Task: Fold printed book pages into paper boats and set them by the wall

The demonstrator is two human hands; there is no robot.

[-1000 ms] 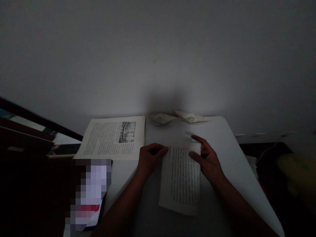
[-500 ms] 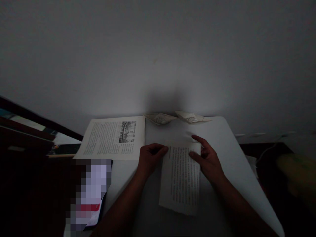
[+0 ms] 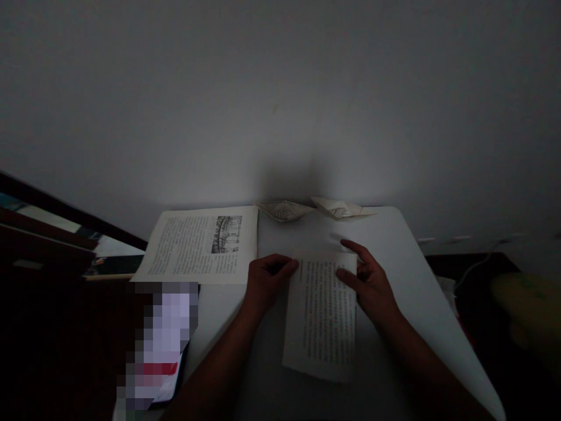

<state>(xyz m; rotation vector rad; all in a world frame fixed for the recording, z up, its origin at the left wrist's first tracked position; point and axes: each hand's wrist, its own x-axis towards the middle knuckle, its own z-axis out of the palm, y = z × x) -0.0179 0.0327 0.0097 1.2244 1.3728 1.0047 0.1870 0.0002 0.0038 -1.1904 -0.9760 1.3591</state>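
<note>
Dim table (image 3: 398,251), phone (image 3: 168,390) mostly pixelated out. Left grip (image 3: 265,285) pinches the printed sheet (image 3: 322,327) near its top corner; right grip (image 3: 376,290) holds the other edge, partly hidden behind it.

I see two bare arms (image 3: 223,362) reaching up from the bottom. Below the middle, the left hand (image 3: 266,283) pinches; the right hand (image 3: 372,287) pokes one finger out.
</note>
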